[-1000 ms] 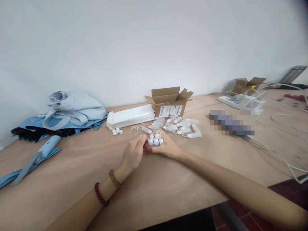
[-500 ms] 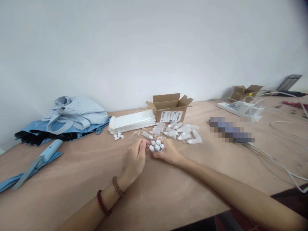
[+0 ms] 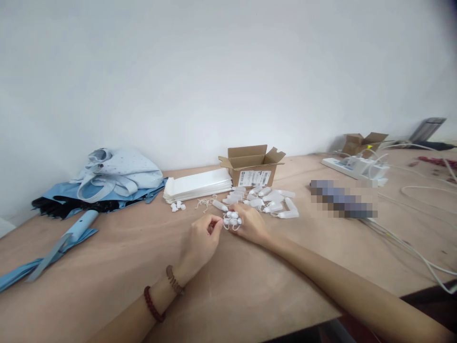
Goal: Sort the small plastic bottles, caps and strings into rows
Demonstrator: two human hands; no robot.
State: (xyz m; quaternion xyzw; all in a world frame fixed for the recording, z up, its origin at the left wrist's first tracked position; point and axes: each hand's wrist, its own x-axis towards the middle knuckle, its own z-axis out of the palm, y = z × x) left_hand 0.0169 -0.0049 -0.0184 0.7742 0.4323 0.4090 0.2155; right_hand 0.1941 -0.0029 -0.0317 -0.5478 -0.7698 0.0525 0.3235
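Small white caps [image 3: 233, 218], strung on thin cord, sit bunched in the curled fingers of the right hand [image 3: 252, 225], low over the wooden table [image 3: 250, 286] and just in front of a pile of white tubes [image 3: 274, 200]. The left hand [image 3: 202, 238], pinched narrow, meets the bunch, apparently working one piece loose, which calls for a fine, steady pinch. Whether its fingertips grip anything is too small to make out.
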